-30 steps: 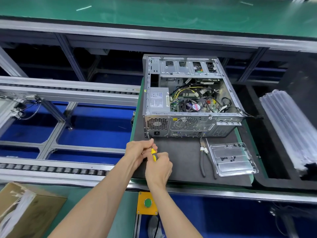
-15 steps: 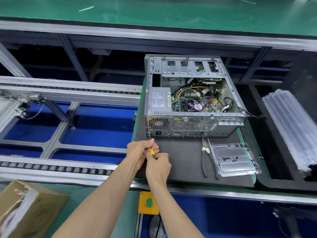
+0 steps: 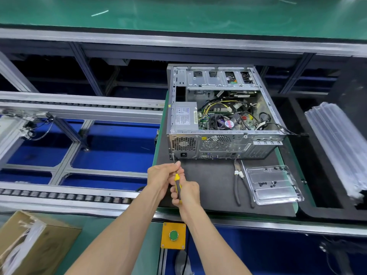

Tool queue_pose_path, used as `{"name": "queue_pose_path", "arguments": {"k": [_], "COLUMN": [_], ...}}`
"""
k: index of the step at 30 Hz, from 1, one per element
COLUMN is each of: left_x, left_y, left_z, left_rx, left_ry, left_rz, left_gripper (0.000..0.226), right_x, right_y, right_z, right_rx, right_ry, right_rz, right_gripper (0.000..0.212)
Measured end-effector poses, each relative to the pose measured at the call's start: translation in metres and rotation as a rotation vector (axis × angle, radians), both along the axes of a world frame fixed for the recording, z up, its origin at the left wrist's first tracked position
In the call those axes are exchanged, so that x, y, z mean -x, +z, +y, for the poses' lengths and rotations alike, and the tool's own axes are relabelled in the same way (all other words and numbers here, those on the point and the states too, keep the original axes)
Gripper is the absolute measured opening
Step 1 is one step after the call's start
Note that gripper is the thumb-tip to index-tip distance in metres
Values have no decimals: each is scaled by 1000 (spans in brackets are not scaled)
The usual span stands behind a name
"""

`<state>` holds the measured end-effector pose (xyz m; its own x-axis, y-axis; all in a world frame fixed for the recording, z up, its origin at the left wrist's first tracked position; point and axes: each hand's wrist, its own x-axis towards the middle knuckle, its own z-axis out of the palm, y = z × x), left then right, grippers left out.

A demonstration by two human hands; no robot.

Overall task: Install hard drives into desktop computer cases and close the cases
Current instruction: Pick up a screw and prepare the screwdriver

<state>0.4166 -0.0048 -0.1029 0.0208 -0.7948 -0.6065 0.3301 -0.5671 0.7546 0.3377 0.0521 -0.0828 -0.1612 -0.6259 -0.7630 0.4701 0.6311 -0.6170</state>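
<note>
Both hands are on one screwdriver (image 3: pixel 177 182) right now. Right hand (image 3: pixel 186 193) is wrapped around the yellow-and-grey handle, left hand (image 3: pixel 163 178) pinches the metal shaft up near the front, fingers curled in. Shaft points up at the lower left corner of the rear panel of the desktop case (image 3: pixel 222 124), tip sitting right at that corner by the power socket.

Case lies on its side on a dark mat (image 3: pixel 208 179), open face up, so you can see the power supply, cables and the fan inside. Can't make out a hard drive in the bays from here.

Just beside the case on the mat: pliers (image 3: pixel 240 183) and a clear plastic tray (image 3: pixel 274 185) with a few small dark screws in it. Cardboard box (image 3: pixel 33 247) sits bottom left, green button (image 3: pixel 174 235) on a yellow plate below the hands.
</note>
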Motion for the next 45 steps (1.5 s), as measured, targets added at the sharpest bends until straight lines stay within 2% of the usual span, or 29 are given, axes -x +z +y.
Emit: {"name": "queue_pose_path", "arguments": {"k": [3,4,5,6,7,8,10,12,14,15,16,17,20,21,22,23,26,27,28,30,32,35,38,40,43,45], "left_x": [3,3,3,3,2,2,0,-2,-3,-3,-3,-2,3,3,3,1,-4,-5,-4,-5,-11,-20,-13,-4,7,13], "left_y": [0,0,0,-1,-3,-4,-4,-5,-6,-5,-6,-6,-5,-5,-6,-6,-6,-6,-4,-1,2,3,6,13,25,31], "left_z": [0,0,0,1,0,0,0,-1,-1,-1,-1,-1,-1,-1,-1,-1,-1,-1,-1,-2,-4,-2,6,10,15,19], "left_rx": [-1,-3,-1,5,11,16,23,25,21,20,18,17,18,15,12,8,11,18,25,28,-7,-72,-75,-81,-71,-66], "left_ry": [5,3,1,1,5,12,19,16,8,7,6,5,3,5,9,16,-6,-16,-17,3,36,58,39,27,-27,-50], "left_rz": [33,44,47,49,50,48,33,14,3,-3,-9,-14,7,13,19,29,10,5,11,73,240,460,545,587,592,592], "left_gripper": [20,20,19,18,17,17,18,23,24,23,22,21,22,23,24,24,31,31,31,37,51,69,73,73,70,67], "right_x": [-4,-6,-9,-11,-12,-12,-9,-2,4,5,5,6,2,-2,-6,-9,-10,-7,-4,2,8,14,17,20,26,30], "right_y": [0,-3,-6,-8,-10,-10,-6,-2,0,1,2,5,-3,-5,-6,-6,-2,-1,-2,-3,-2,1,1,6,13,19], "right_z": [6,8,10,11,9,7,1,1,2,1,1,2,8,9,11,9,-3,-4,-7,-6,-3,10,21,21,20,18], "right_rx": [98,120,129,121,121,121,81,36,43,42,51,71,152,193,201,193,71,35,17,15,47,172,332,409,435,416], "right_ry": [300,375,409,419,390,304,40,-100,-116,-90,-28,83,474,521,520,473,44,-6,9,107,165,285,369,431,548,580], "right_rz": [749,930,1024,1044,987,845,343,-118,-300,-286,-166,62,973,1114,1127,1026,235,85,55,168,295,634,971,1123,1286,1310], "right_gripper": [34,28,25,24,25,26,30,31,33,34,36,36,27,24,23,24,34,37,39,39,38,28,28,22,23,21]}}
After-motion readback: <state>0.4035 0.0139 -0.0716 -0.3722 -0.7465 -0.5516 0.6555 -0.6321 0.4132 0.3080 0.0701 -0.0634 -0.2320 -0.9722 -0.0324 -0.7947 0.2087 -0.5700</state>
